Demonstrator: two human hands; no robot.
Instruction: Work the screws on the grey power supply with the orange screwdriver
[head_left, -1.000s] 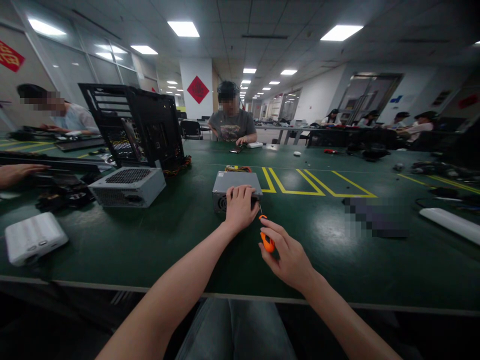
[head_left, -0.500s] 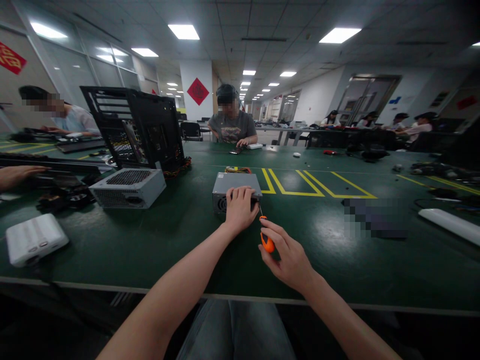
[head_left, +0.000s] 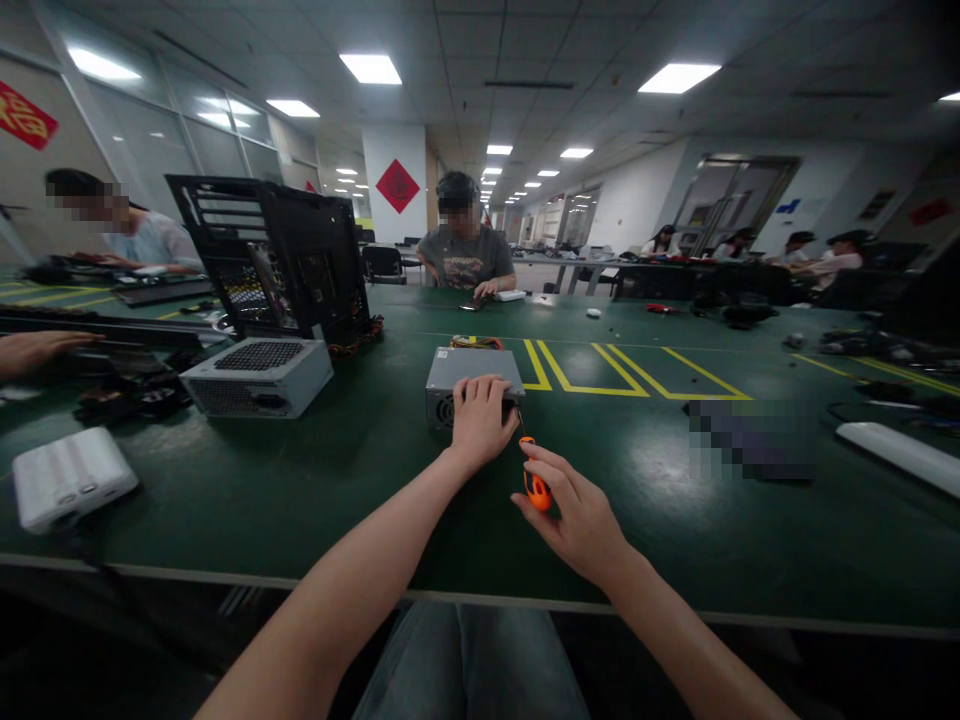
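Note:
A grey computer power supply unit (head_left: 472,365) sits in front of me, its fan side facing me and coloured cables behind it. My left hand (head_left: 482,415) grips its near right part, fingers over the top edge and thumb by the right side, hiding part of the front. My right hand (head_left: 574,505) holds an orange and black screwdriver (head_left: 537,490) by its handle, between thumb and fingers. The screwdriver's thin shaft points up to the unit's near right corner, close to my left thumb. Whether its tip touches a screw cannot be made out.
Left of me stand a second power supply unit (head_left: 259,378), a black computer case (head_left: 289,260) and a white box-shaped device (head_left: 73,478). A co-worker's hand (head_left: 45,352) is at far left. Another person (head_left: 466,250) sits opposite. A white bar (head_left: 900,455) lies right.
The screwdriver handle has turned a little in my right fingers, and my right thumb has shifted slightly left. My left hand and the power supply unit stay in place.

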